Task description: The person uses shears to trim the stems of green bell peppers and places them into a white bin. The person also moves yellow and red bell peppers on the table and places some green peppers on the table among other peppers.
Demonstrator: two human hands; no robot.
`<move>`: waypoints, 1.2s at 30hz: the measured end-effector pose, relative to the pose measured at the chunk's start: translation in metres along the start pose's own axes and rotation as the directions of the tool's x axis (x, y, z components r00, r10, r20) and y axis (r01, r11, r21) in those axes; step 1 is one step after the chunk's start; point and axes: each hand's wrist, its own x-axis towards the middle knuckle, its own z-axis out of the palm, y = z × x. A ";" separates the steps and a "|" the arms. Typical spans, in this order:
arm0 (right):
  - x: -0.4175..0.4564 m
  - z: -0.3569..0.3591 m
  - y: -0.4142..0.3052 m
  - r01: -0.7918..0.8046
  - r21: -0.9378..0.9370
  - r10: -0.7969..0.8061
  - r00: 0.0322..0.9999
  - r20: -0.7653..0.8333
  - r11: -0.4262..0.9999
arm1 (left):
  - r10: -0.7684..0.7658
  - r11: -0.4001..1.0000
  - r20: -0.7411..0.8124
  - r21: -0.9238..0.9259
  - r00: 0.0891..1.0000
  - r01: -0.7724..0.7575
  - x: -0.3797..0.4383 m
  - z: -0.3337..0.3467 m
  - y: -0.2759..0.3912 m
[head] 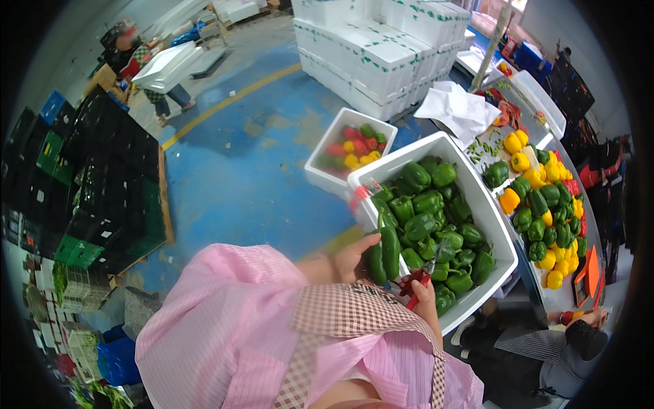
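Note:
My left hand (352, 259) grips a long green bell pepper (390, 250) by its side, with its stem pointing up. In my right hand (426, 301) are red-handled snips (422, 279); their metal blades point away from me over the peppers. Both hands are at the near side of a white foam box (503, 260), which holds many green bell peppers (421, 226). Part of the box's near wall is hidden behind my hands and checked apron (352, 309). Whether the snips' blades are apart is hard to tell.
A smaller foam box (327, 176) with mixed peppers stands beyond. On the right, a metal table (557, 301) bears loose peppers and an orange scoop-like tool (591, 273). Taped foam boxes (357, 56) are stacked ahead, black crates (112, 204) at left. A person (166, 97) carries foam boxes; another (567, 353) works at right.

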 end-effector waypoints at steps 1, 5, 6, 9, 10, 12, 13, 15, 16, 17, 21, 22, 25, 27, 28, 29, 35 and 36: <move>-0.002 0.012 0.006 -0.050 0.041 0.049 0.998 0.027 0.998 | -0.003 1.000 -0.013 -0.016 1.000 0.003 -0.008 -0.011 0.003; 0.003 0.059 0.029 -0.060 0.019 0.054 0.974 0.219 0.998 | 0.070 0.996 0.048 -0.052 0.996 -0.067 -0.038 -0.047 0.018; 0.004 0.067 0.032 -0.080 -0.006 0.079 0.972 0.220 0.997 | 0.087 0.994 0.053 -0.069 0.995 -0.083 -0.049 -0.052 0.019; 0.007 0.085 0.038 -0.154 0.077 0.133 0.965 0.228 0.985 | 0.150 0.987 0.017 -0.068 0.989 -0.148 -0.075 -0.057 0.024; 0.008 0.090 0.040 -0.156 0.071 0.136 0.963 0.231 0.985 | 0.171 0.984 -0.003 -0.056 0.985 -0.171 -0.083 -0.056 0.027; 0.011 0.098 0.045 -0.161 0.008 0.157 0.970 0.186 0.987 | 0.237 0.971 0.076 -0.013 0.969 -0.237 -0.098 -0.054 0.030; 0.011 0.101 0.047 -0.173 0.005 0.168 0.959 0.229 0.985 | 0.274 0.961 0.172 -0.010 0.946 -0.276 -0.105 -0.053 0.031; 0.012 0.107 0.053 -0.183 -0.006 0.179 0.952 0.247 0.983 | 0.261 0.965 0.010 0.017 0.965 -0.262 -0.117 -0.054 0.034; 0.015 0.110 0.054 -0.168 -0.095 0.185 0.959 0.213 0.981 | 0.241 0.970 -0.034 0.023 0.970 -0.240 -0.120 -0.054 0.036; 0.015 0.112 0.055 -0.156 -0.116 0.178 0.961 0.210 0.981 | 0.241 0.971 -0.010 0.001 0.971 -0.241 -0.123 -0.056 0.037; 0.016 0.128 0.047 -0.130 -0.201 0.173 0.962 0.213 0.971 | 0.302 0.953 0.003 -0.030 0.953 -0.302 -0.128 -0.064 0.040; 0.014 0.134 0.044 -0.134 -0.191 0.176 0.960 0.219 0.972 | 0.322 0.947 0.030 -0.030 0.946 -0.321 -0.130 -0.066 0.041; 0.005 0.155 0.034 -0.175 -0.132 0.206 0.940 0.273 0.976 | 0.316 0.948 -0.048 -0.032 0.948 -0.317 -0.132 -0.072 0.041; 0.002 0.167 0.028 -0.190 -0.105 0.214 0.926 0.311 0.976 | 0.360 0.932 -0.057 -0.010 0.931 -0.362 -0.135 -0.075 0.041; 0.001 0.169 0.024 -0.198 -0.089 0.217 0.908 0.359 0.976 | 0.369 0.929 -0.018 0.010 0.929 -0.369 -0.134 -0.076 0.041; 0.000 0.170 0.021 -0.212 -0.104 0.235 0.910 0.342 0.972 | 0.339 0.940 -0.052 -0.023 0.939 -0.341 -0.133 -0.076 0.041; 0.007 0.162 0.029 -0.207 -0.097 0.225 0.940 0.257 0.974 | 0.317 0.947 -0.090 -0.013 0.944 -0.320 -0.125 -0.076 0.044; 0.008 0.158 0.032 -0.199 -0.103 0.218 0.949 0.229 0.975 | 0.317 0.948 -0.100 -0.007 0.943 -0.319 -0.123 -0.077 0.045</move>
